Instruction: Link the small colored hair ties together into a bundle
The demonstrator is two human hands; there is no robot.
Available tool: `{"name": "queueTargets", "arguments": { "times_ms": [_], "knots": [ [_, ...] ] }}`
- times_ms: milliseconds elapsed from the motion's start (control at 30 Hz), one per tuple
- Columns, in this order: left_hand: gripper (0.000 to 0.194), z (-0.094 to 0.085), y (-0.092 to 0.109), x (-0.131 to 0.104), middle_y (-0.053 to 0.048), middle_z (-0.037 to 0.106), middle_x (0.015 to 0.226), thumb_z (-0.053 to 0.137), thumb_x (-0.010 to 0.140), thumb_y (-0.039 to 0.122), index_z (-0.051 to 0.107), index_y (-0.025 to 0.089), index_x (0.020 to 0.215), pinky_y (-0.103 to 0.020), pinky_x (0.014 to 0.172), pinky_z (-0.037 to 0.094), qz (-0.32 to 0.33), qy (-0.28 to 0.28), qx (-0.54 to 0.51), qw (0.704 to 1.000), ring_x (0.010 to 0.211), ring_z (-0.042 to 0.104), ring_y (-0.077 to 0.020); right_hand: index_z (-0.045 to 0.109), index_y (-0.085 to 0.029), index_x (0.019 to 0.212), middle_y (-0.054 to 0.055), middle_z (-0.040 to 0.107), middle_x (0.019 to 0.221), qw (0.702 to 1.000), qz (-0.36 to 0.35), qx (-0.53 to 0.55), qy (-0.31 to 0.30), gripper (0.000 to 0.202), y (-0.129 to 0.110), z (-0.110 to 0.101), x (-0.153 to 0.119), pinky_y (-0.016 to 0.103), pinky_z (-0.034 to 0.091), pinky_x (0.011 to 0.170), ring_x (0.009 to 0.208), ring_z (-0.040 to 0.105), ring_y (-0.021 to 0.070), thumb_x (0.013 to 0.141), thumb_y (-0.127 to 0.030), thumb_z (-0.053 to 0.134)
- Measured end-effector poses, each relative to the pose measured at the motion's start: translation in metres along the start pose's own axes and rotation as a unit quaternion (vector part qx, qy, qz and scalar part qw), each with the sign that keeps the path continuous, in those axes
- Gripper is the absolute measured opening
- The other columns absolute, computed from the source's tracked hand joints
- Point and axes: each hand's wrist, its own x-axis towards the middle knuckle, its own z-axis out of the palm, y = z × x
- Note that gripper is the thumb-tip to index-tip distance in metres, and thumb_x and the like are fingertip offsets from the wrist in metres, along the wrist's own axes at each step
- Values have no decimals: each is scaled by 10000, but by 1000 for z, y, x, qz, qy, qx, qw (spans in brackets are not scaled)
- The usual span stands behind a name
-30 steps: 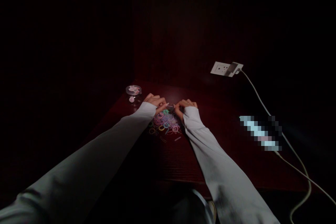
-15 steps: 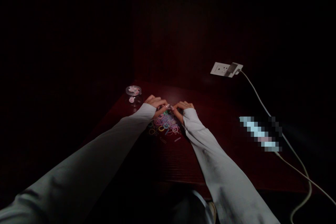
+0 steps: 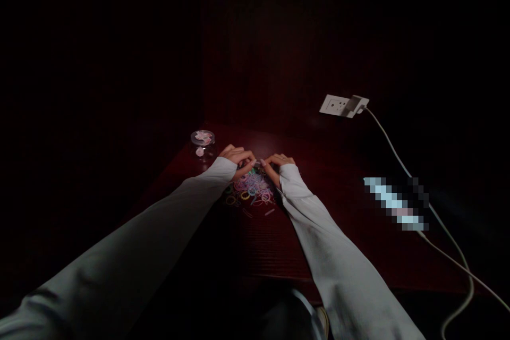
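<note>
A loose pile of small coloured elastic bands (image 3: 255, 187) lies on the dark red table (image 3: 274, 244). Above the pile's far edge, my left hand (image 3: 239, 158) and my right hand (image 3: 278, 163) face each other with their fingertips pinched. A small pale band (image 3: 258, 163) spans the short gap between the fingertips, gripped at one end by each hand. Its exact shape is too small and dim to make out. The hands hide part of the pile behind the thumbs.
A clear round jar (image 3: 203, 146) with pink labels stands left of my left hand. A white wall socket (image 3: 337, 105) holds a plug, whose cable runs down the right side. A blurred-out device (image 3: 394, 204) lies on the table at the right.
My right hand has shifted slightly to the right, so the gap between the fingertips is a little wider. The pile and jar have stayed put.
</note>
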Motion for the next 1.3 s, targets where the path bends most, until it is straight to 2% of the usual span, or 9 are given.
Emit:
{"name": "queueTargets", "arguments": {
  "times_ms": [433,533,767,867,1033,1200,1300],
  "knots": [
    [114,2,1,1,29,592,692,612,894,218,649,206,787,-317,809,392,6,29,43,999,687,502,-143,665,-226,764,34,714,820,996,12,-79,-41,335,-15,-20,0,339,305,818,859,588,210,1021,-379,516],
    [106,-1,1,0,30,591,687,628,870,216,642,208,765,-329,806,387,-8,37,61,997,677,494,-145,642,-224,747,34,713,817,994,22,-101,-24,279,-14,-22,1,347,294,816,871,590,217,987,-338,557],
    [121,-7,-2,0,40,573,622,639,812,187,586,222,709,-351,785,357,-51,84,96,990,687,527,-165,625,-223,727,57,737,834,989,49,-126,57,222,-3,-22,1,386,277,841,890,565,241,935,-290,584],
    [118,-7,-2,0,37,575,621,641,799,179,585,224,705,-355,787,351,-64,95,103,988,685,529,-168,637,-222,732,67,735,827,987,57,-134,66,213,-2,-22,2,394,272,843,894,555,249,927,-288,585],
    [117,-3,-2,1,30,574,650,622,821,215,596,216,707,-350,796,349,-59,87,83,991,694,531,-162,657,-213,758,76,739,871,983,88,-153,42,212,-11,-24,1,396,273,862,923,569,252,946,-280,586],
    [151,3,-1,1,40,561,626,562,853,273,615,214,725,-326,767,358,31,7,22,999,627,474,-132,680,-227,797,39,743,859,990,14,-126,-64,179,-25,-20,-1,367,280,854,890,571,220,954,-278,611],
    [207,3,-1,0,36,581,634,541,889,326,638,214,745,-323,756,361,44,2,3,999,623,487,-129,693,-233,824,19,744,868,989,-26,-114,-92,179,-27,-20,-1,358,280,866,876,571,204,971,-280,601]
  ]
}}
